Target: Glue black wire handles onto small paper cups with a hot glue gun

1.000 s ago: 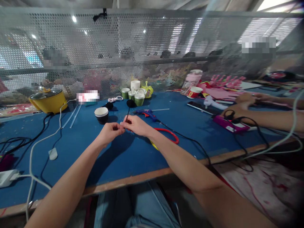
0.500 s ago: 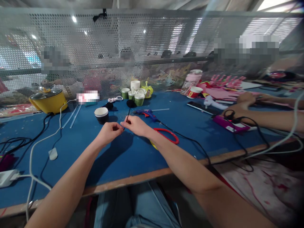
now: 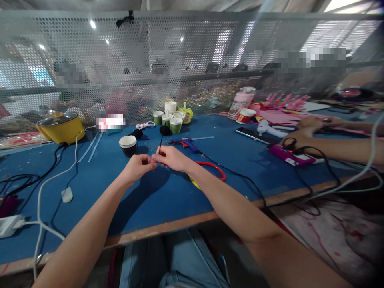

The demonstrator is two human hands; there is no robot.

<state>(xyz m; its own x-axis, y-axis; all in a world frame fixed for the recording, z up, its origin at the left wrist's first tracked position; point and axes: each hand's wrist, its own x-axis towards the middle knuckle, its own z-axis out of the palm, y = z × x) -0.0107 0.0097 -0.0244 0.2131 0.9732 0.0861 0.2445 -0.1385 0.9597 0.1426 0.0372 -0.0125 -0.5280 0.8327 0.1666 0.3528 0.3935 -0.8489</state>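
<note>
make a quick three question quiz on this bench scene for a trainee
1. Fill in: the thin black stem rises from the fingers of the person's ____.

2. Of these, which stands furthest left in the picture?
a) the pink plastic bottle
b) the round yellow pot with a dark lid
c) the red-and-white paper cup

3. True or false: the blue glue gun with a red trigger lies on the blue tabletop.

Key: 1. right hand; 2. b; 3. true.

Left hand (image 3: 140,165) and right hand (image 3: 172,157) bare, left forearm (image 3: 100,208) and right forearm (image 3: 225,196) likewise, light-blue trousers (image 3: 180,252) (denim by appearance, weave indistinct), fabric creased at the lap, partly shadowed.
</note>
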